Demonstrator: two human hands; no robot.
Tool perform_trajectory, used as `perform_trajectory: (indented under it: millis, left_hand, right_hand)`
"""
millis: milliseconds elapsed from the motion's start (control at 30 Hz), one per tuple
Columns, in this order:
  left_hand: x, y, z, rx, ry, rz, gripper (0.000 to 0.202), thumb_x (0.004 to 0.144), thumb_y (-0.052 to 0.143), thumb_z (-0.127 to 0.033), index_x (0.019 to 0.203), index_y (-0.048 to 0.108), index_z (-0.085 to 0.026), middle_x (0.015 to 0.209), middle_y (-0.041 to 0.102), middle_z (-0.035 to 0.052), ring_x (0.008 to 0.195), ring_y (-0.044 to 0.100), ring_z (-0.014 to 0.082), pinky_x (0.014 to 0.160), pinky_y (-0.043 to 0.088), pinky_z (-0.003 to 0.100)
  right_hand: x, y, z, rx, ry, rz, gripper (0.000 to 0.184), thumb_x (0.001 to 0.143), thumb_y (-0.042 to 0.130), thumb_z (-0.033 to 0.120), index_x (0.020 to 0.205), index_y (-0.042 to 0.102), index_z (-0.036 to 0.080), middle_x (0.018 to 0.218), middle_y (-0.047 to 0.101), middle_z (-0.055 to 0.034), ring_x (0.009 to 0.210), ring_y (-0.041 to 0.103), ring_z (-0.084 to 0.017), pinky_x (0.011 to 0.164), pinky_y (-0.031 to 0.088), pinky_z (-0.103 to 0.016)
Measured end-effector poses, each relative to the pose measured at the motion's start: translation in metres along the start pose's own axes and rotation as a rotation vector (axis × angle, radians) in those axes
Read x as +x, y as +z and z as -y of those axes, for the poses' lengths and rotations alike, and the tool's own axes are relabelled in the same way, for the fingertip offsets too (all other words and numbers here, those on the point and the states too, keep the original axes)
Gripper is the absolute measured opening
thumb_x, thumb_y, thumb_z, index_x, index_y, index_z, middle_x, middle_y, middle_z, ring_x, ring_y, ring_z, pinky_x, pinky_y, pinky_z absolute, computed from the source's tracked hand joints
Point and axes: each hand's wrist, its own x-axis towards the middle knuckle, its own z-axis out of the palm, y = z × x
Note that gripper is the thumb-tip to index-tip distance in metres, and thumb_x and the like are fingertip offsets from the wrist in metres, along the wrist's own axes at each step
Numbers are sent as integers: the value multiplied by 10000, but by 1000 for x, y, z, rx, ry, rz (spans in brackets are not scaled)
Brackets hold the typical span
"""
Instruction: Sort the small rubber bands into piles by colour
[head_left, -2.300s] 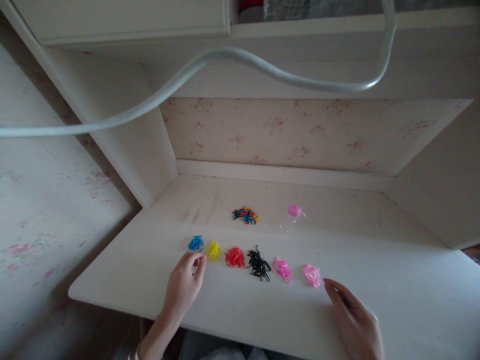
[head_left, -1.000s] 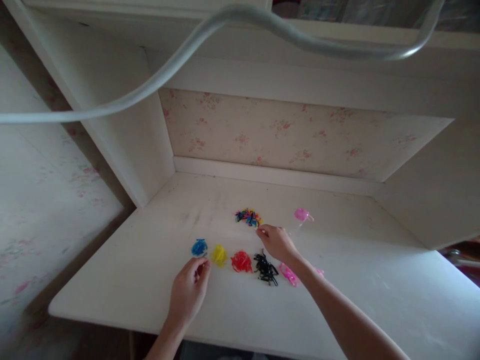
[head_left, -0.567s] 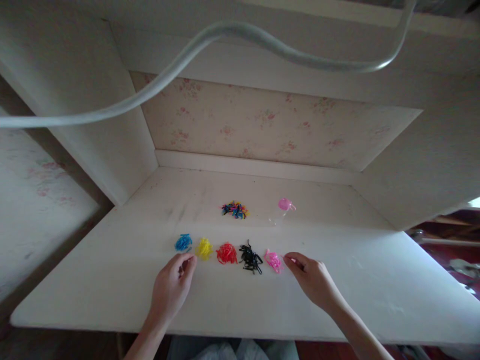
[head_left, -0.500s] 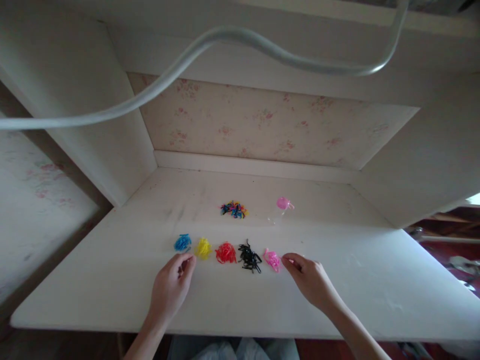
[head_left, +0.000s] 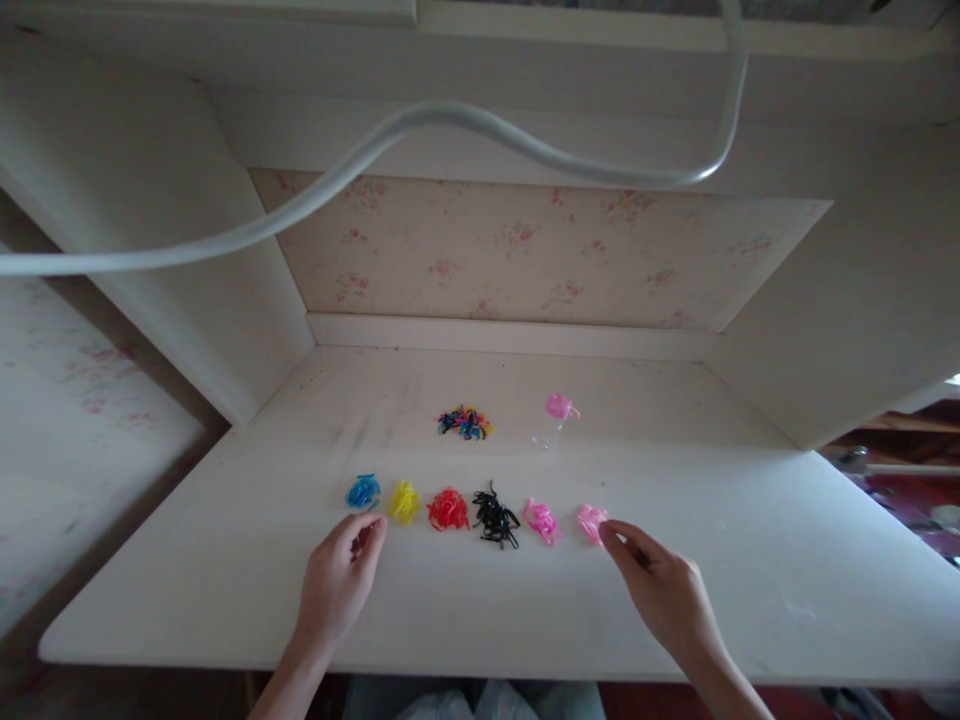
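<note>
Small rubber bands lie sorted by colour in a row: a blue pile [head_left: 363, 491], a yellow pile [head_left: 405, 503], a red pile [head_left: 448, 510], a black pile [head_left: 496, 517], a pink pile [head_left: 541, 522] and a paler pink pile [head_left: 590, 522]. My left hand [head_left: 343, 565] rests just in front of the blue and yellow piles, thumb and fingertips pinched together. At the right edge of the paler pink pile, the fingertips of my right hand [head_left: 660, 580] are closed and touch it. Whatever either pinch holds is too small to see. Behind the row lies a mixed-colour heap [head_left: 465, 423].
A clear container with a pink lid [head_left: 559, 406] is on the white desk [head_left: 420, 620], right of the mixed heap. Side panels and a flowered back wall enclose the desk. A white cable [head_left: 465, 115] crosses the view above.
My right hand has moved right, from the pink pile to the paler pink pile, which now shows. My left hand stays nearly in place. The view has shifted slightly.
</note>
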Motion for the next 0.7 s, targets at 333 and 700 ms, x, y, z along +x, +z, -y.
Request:
perform_trajectory:
  millis: [333, 700]
  left_hand:
    - [-1, -2, -13, -60, -38, -6, 314, 855, 474, -455, 903, 646, -197, 799, 688, 26, 695, 625, 150, 631, 489, 233]
    - [81, 24, -89, 317, 378, 235, 264, 888, 423, -302, 857, 668, -210, 858, 674, 32, 788, 619, 134, 756, 460, 242]
  right_hand:
    - [-20, 5, -49, 166, 355, -210, 524, 686, 580, 621, 969, 714, 201, 896, 723, -27, 792, 660, -190, 592, 482, -182]
    - [-14, 6, -67, 156, 320, -113, 507, 674, 545, 654, 939, 703, 253, 951, 722, 7, 871, 666, -190, 613, 495, -150]
